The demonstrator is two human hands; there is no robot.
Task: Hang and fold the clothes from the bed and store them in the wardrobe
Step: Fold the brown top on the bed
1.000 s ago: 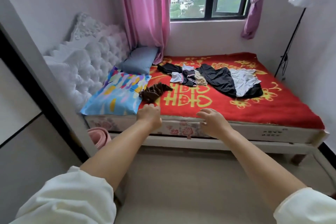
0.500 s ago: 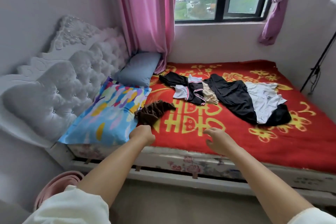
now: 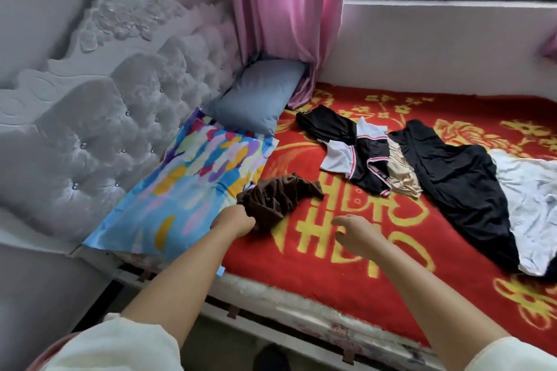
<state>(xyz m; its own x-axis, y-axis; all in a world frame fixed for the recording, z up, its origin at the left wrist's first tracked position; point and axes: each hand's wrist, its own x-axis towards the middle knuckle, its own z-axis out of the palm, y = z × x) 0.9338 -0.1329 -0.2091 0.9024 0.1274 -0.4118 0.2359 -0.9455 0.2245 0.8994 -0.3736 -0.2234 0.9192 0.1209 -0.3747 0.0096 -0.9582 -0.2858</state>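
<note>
My left hand (image 3: 233,221) has closed its grip on the near end of the brown garment (image 3: 278,200) — my fingers are curled under the cloth, so I can't see them, only knuckles and the back of the hand. The garment lies crumpled on the red blanket (image 3: 346,256), touching the edge of the patterned pillow (image 3: 193,187); its long axis runs from my fist up and to the right, tapering to a point aimed at the black-and-white top (image 3: 358,153). What kind of garment it is, I can't tell from the bunched folds.

My right hand (image 3: 358,233) hovers just above the blanket near the brown cloth, fingers loosely bent and apart, holding nothing.

Farther off, a beige piece (image 3: 402,178) shows only as a strip between the top and the black garment (image 3: 455,190), which overlaps the white garment (image 3: 530,205). That white one is cut off by the frame's right edge — so is the blanket. The grey pillow (image 3: 259,96) leans against the tufted headboard (image 3: 120,117), its far corner touching the pink curtain (image 3: 286,18).
</note>
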